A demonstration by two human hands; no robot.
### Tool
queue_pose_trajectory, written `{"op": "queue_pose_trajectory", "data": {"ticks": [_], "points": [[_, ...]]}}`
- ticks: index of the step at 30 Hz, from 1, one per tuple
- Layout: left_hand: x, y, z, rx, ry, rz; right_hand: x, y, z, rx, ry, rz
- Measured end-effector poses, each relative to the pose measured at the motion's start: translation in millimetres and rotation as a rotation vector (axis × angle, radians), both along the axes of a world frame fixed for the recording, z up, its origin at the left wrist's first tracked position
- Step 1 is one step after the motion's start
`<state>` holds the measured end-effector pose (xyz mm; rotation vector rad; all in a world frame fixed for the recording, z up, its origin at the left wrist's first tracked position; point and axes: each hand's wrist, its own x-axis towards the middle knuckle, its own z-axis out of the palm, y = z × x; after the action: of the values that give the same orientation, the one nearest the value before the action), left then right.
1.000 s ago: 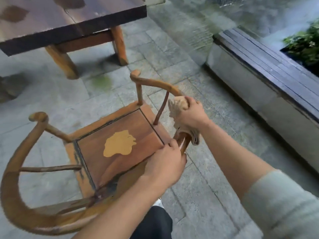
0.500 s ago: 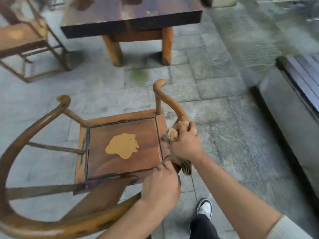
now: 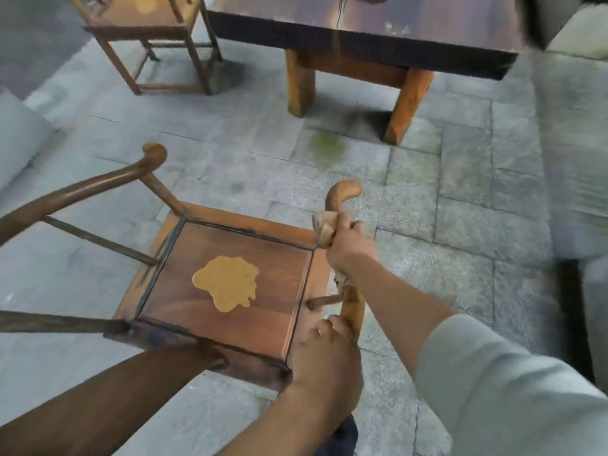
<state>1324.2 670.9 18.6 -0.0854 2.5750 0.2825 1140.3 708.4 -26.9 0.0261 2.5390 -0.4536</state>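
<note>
A wooden armchair with a curved rail stands below me; its brown seat carries a yellow-ochre patch. My right hand grips a beige cloth wrapped round the right armrest, just below its curled tip. My left hand grips the same armrest lower down, near the seat's right rear corner. The cloth's tail hangs under my right wrist. The armrest between my hands is partly hidden by my right forearm.
A dark wooden table on thick legs stands ahead. A second wooden chair stands at the upper left. The floor is grey stone paving with a green stain. A blurred grey ledge runs along the right edge.
My right hand has slid the cloth along the armrest towards its curled tip. My left hand keeps its grip lower down. My view has swung left, bringing the second chair in.
</note>
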Motion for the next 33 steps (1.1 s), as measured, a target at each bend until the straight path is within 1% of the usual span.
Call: {"op": "queue_pose_trajectory", "data": {"ticks": [2, 3, 5, 7, 10, 14, 17, 20, 23, 25, 27, 28, 30, 31, 33], "points": [[-29.2, 7.3, -7.6, 0.028, -0.06, 0.055, 6.9, -2.5, -8.3, 0.12, -0.027, 0.202], [-42.9, 10.0, -10.2, 0.025, -0.088, 0.061, 9.8, -0.2, -12.1, 0.146, -0.032, 0.282], [-62.1, 15.1, -14.6, 0.066, -0.151, 0.097, 5.7, 4.9, -19.8, 0.109, -0.058, 0.346], [-72.3, 17.1, -18.7, 0.112, -0.149, 0.171, -14.5, 6.6, -26.2, 0.047, -0.066, 0.326], [-82.6, 20.3, -23.8, 0.101, -0.132, 0.195, -55.2, -0.7, -35.7, -0.094, -0.097, 0.199], [-112.4, 24.9, -36.6, 0.136, -0.061, 0.304, -108.5, -17.1, -62.4, -0.261, -0.147, -0.04], [-128.2, 28.5, -44.5, 0.147, -0.043, 0.397, -146.9, -31.6, -81.8, -0.246, -0.104, -0.236], [-146.6, 34.6, -53.0, 0.165, -0.037, 0.538, -186.4, -32.7, -97.6, -0.175, -0.048, -0.518], [-162.6, 41.0, -60.2, 0.13, -0.049, 0.662, -218.1, -18.7, -114.0, -0.208, -0.066, -0.774], [-168.0, 43.0, -62.7, 0.113, -0.074, 0.712, -228.7, -6.8, -123.4, -0.274, -0.074, -0.842], [-175.7, 40.7, -64.9, 0.114, -0.074, 0.783, -236.6, -2.7, -125.2, -0.29, -0.082, -0.772], [-179.9, 39.8, -65.8, 0.121, -0.062, 0.822, -238.3, 0.5, -123.8, -0.268, -0.065, -0.675], [-186.5, 41.6, -66.7, 0.133, -0.053, 0.888, -233.4, 8.8, -118.3, -0.186, -0.018, -0.327], [-189.6, 40.9, -67.8, 0.143, -0.038, 0.907, -226.7, 14.3, -114.4, -0.175, 0.038, -0.139], [-194.3, 39.8, -70.7, 0.183, -0.015, 0.959, -204.4, 19.5, -104.6, -0.222, 0.175, 0.215]]}}
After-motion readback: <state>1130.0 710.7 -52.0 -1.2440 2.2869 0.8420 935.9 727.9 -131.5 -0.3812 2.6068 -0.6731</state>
